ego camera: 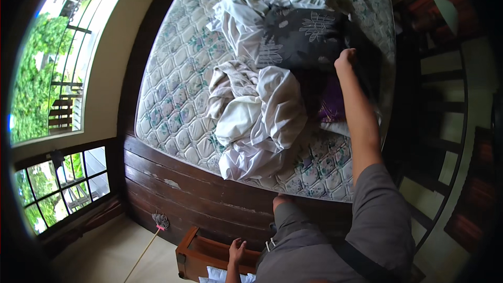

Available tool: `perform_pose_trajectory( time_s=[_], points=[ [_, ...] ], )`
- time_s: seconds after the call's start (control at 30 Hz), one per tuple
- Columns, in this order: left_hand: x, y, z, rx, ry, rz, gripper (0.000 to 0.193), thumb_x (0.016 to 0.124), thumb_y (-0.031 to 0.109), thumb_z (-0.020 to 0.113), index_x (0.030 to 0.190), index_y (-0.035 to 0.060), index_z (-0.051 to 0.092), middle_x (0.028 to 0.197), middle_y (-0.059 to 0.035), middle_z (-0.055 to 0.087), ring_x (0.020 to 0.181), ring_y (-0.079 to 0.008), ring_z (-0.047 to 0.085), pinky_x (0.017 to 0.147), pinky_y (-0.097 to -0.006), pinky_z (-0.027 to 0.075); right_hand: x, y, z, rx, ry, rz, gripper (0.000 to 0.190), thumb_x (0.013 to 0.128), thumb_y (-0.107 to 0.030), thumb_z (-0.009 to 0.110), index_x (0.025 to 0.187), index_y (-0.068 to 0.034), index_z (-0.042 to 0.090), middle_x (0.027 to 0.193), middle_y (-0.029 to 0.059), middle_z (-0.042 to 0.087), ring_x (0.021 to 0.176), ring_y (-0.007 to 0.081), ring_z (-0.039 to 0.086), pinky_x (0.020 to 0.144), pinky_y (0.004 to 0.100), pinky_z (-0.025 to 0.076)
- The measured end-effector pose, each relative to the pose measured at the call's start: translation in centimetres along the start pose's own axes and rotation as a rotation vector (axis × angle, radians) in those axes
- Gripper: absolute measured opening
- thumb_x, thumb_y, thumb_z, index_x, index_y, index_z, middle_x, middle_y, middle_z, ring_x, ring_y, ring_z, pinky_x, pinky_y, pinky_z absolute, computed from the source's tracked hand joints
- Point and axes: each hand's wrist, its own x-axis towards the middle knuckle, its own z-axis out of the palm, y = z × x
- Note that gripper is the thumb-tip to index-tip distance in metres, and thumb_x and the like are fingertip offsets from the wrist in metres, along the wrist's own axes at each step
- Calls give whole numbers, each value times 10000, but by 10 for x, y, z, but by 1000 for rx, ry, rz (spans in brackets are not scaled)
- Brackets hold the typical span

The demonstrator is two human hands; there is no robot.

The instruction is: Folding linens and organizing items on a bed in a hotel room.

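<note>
My right hand point(346, 58) reaches over a bare quilted mattress point(177, 98) with a floral print. It grips the edge of a dark, leaf-patterned pillow or folded cover point(304, 35). A purple cloth point(332, 102) shows partly under my forearm, in shadow. Crumpled white sheets point(281, 106) lie beside the dark piece, with a greyish-beige towel or blanket point(234, 80) among them. More white cloth point(239, 17) is bunched beyond. Low at the left, my left hand point(237, 249) hangs near a brown wooden piece of furniture point(188, 251), fingers apart and holding nothing.
A dark wooden bed frame point(169, 173) borders the mattress. A mop point(160, 220) leans against it from the tiled floor. Some white cloth point(218, 273) rests by the wooden furniture. Windows point(65, 184) stand left; a dark slatted rack point(442, 106) stands right.
</note>
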Motion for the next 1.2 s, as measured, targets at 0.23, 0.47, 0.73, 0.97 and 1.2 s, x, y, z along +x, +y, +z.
perform_pose_trajectory(
  time_s=[0.23, 0.47, 0.73, 0.97, 1.2],
  points=[
    [7, 2, 6, -161, 92, 225, 439, 821, 268, 663, 1141, -8, 546, 1073, -172, 626, 984, -248, 614, 849, -327, 472, -147, -133, -74, 666, -353, -370, 476, 953, -345, 332, 1101, 41, 568, 1156, 184, 583, 1097, 296, 539, 941, 353, 390],
    [-31, 52, 5, -169, 347, 535, 380, 792, 210, 689, 1101, 22, 572, 923, -127, 648, 837, -207, 636, 742, -322, 510, -389, -124, -224, 574, -782, -589, 401, 934, -366, 429, 889, -17, 621, 902, 72, 622, 821, 146, 570, 763, 295, 431],
    [-142, 88, -33, -419, 1041, 1252, 434, 861, 190, 620, 1217, -17, 484, 1212, -189, 504, 1097, -282, 496, 893, -401, 427, -539, 62, -359, 91, -1482, -602, 398, 943, -331, 399, 661, -69, 502, 582, 18, 424, 584, 101, 388, 560, 290, 347],
    [-150, -68, -44, 113, 1806, 1134, 389, 850, 296, 599, 1128, 26, 563, 959, -145, 631, 816, -268, 610, 741, -362, 483, -590, 192, -481, -126, -2068, -375, 363, 941, -306, 447, 682, -61, 518, 636, -45, 449, 625, 90, 417, 614, 303, 365],
    [-252, -239, 132, 253, 1273, 257, 302, 909, 212, 454, 1101, 13, 575, 994, -123, 635, 940, -236, 612, 832, -330, 495, -621, 310, -585, -345, -2366, -494, 350, 933, -299, 456, 773, -17, 587, 709, -10, 533, 669, 98, 478, 661, 277, 400]
  ],
)
